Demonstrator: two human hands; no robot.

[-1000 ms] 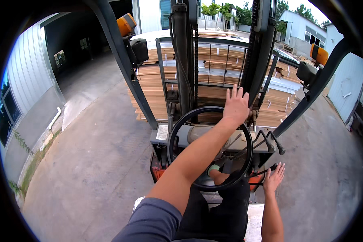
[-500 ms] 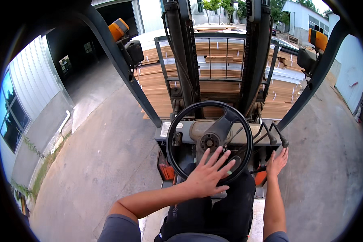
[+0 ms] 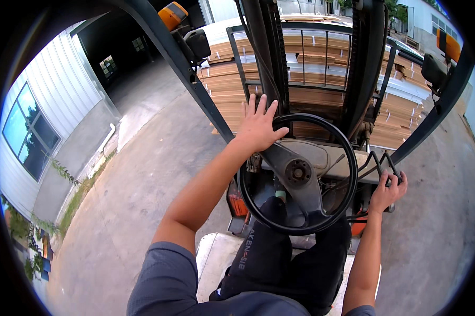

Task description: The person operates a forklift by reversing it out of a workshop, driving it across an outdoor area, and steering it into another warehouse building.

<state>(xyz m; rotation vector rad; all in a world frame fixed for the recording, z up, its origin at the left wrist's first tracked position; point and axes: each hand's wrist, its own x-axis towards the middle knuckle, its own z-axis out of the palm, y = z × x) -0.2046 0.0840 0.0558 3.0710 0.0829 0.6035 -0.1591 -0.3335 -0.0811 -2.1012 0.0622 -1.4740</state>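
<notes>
I sit at the black steering wheel (image 3: 301, 230) of a forklift. My left hand (image 3: 257, 126) lies with its palm on the wheel's upper left rim, fingers stretched out and spread rather than wrapped round it. To the right of the wheel, bent black control levers (image 3: 390, 161) rise from the dashboard (image 3: 360, 157). The fingers of my right hand (image 3: 388, 195) curl round the end of one lever; its knob is partly hidden by them. Beyond the dark mast (image 3: 273, 58) and load backrest (image 3: 326, 58) stand stacked bundles of brown wooden boards (image 3: 403, 113).
An orange lamp (image 3: 172, 16) and a dark lamp sit on the left post (image 3: 177, 89), with a similar pair on the right post. At left stands a white-walled building (image 3: 53, 84) with a window and a wide, dark doorway. Concrete ground (image 3: 142, 174) surrounds the forklift.
My left hand has moved from the wheel's lower middle to its upper left rim, and the wheel has turned. My right hand has closed on a lever. The whole view has shifted.
</notes>
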